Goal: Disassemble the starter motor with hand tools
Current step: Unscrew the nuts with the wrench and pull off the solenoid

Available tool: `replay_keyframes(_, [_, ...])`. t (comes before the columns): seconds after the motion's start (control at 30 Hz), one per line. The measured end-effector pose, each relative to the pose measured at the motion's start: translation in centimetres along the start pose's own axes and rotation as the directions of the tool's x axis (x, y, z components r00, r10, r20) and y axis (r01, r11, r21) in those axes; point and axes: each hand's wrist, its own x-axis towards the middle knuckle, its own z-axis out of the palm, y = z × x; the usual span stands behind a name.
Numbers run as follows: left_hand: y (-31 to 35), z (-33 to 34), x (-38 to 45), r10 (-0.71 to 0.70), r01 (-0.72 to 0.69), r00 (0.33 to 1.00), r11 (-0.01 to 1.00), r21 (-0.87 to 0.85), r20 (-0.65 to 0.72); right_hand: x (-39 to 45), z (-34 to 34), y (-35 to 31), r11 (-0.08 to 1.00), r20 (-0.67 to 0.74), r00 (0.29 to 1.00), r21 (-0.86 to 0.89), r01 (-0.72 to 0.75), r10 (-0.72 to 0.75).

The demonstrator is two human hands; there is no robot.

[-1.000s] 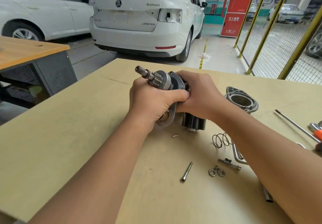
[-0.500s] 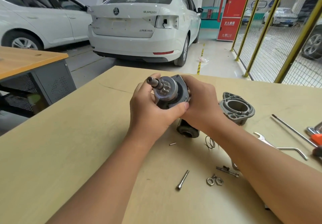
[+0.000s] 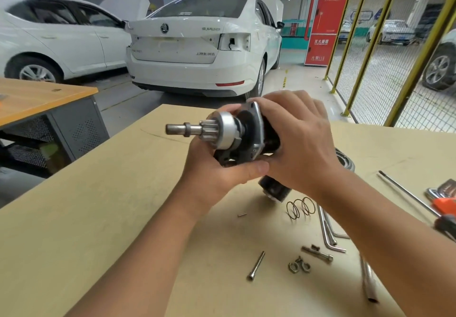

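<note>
Gripping the half-stripped grey metal starter motor [image 3: 237,139] with left hand [image 3: 222,168] and right hand [image 3: 298,141]; next, I'd guess, pull the pinion end plate free.

Starter motor [image 3: 237,134] — held above the table — shaft pointing left (pinion exposed).

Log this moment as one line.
hands: left and right grip starter motor | shaft: points left | table: spring, bolts, nuts loose

Left hand [image 3: 222,168] cupped palm-up, right hand [image 3: 299,141] curled over, fingers [image 3: 293,102] closed, forearms extended
</note>
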Motion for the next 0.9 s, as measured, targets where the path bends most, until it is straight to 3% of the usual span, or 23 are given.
replay_keyframes(0.17, [0.4,0.6,-1.0,-0.002,0.003,1.000,0.995,-0.095,0.010,0.1,-2.4,-0.7,0.996,0.226,0.973,-0.089,-0.027,0.047])
replay_keyframes(0.37, [-0.3,1.7,-1.4,-0.158,0.155,0.987,0.958,-0.240,0.007,-0.7,-3.6,-0.5,0.983,0.352,0.920,-0.118,-0.139,0.172])
replay_keyframes(0.5, [-0.1,1.9,-1.6,-0.224,0.213,0.974,0.893,-0.397,0.020,-1.0,-4.3,0.6,0.935,0.393,0.875,0.091,-0.344,0.284])
replay_keyframes(0.57, [-0.2,1.5,-1.7,-0.280,0.258,0.960,0.845,-0.468,0.024,-2.1,-4.6,1.3,0.823,0.416,0.829,0.264,-0.504,0.374])
replay_keyframes(0.67, [-0.6,1.0,-2.0,-0.391,0.342,0.920,0.769,-0.539,0.026,-4.4,-4.9,1.9,0.471,0.519,0.667,0.472,-0.745,0.535])
replay_keyframes(0.77, [-0.8,0.9,-2.2,-0.426,0.370,0.904,0.736,-0.566,0.037,-6.1,-4.5,2.0,0.149,0.635,0.574,0.594,-0.791,0.517])
replay_keyframes(0.9, [-1.0,0.9,-2.2,-0.462,0.381,0.886,0.701,-0.603,0.022,-6.6,-4.2,1.4,-0.081,0.693,0.505,0.626,-0.776,0.515])
